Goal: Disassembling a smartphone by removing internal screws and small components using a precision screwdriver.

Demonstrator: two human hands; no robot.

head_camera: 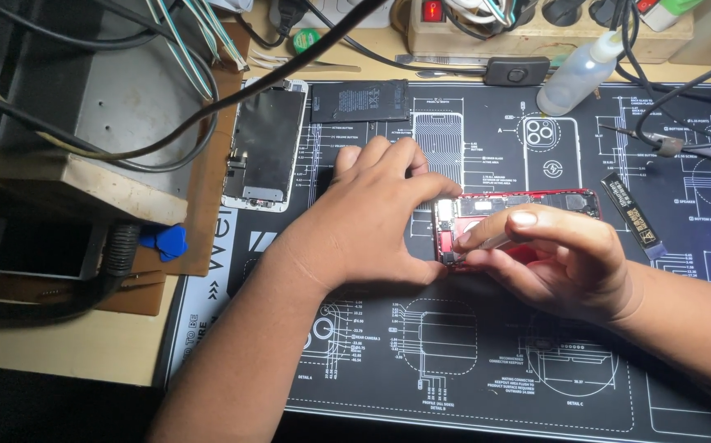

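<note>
Red phone frame (528, 205) pinned flat by left hand (372, 213); thin tool, probably tweezers (495, 240), pinched in right hand (560, 254). Connector could be torn if tool slips.

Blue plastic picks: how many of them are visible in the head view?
2, as far as I can tell: the blue picks lie overlapped at the mat's left edge, left of the left hand; others may be hidden beneath.

Squeeze bottle (578, 75), black battery (360, 101), blue picks (166, 241) (left edge)
</note>
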